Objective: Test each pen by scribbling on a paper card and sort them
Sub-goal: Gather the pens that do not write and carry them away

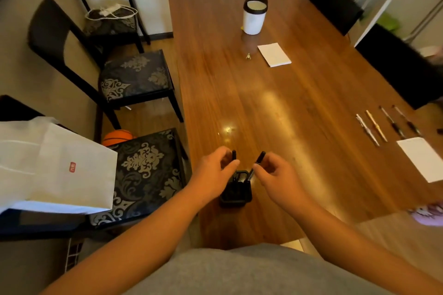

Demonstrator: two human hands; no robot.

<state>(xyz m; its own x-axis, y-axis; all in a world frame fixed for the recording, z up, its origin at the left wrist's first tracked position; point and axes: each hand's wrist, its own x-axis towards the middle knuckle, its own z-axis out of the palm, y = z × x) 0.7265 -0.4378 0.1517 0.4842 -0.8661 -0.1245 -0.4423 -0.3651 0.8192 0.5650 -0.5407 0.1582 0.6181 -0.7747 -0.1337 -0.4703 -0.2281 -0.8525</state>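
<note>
A black mesh pen holder [236, 193] stands near the table's front edge. Just above its rim, my left hand [215, 170] pinches a dark pen [234, 154] that points up. On the other side my right hand [275, 172] pinches a second dark pen [257, 163], tilted, with its lower end inside the holder. Several pens [386, 124] lie side by side at the table's right edge. A white paper card [424, 158] lies just in front of them. Another white card [274, 54] lies farther back in the middle.
A white cup with a black rim [254, 17] stands at the far end of the wooden table [275, 108]. Patterned chairs [136, 76] line the left side, one bearing a white paper bag [55, 167]. A basketball [117, 137] sits on the floor.
</note>
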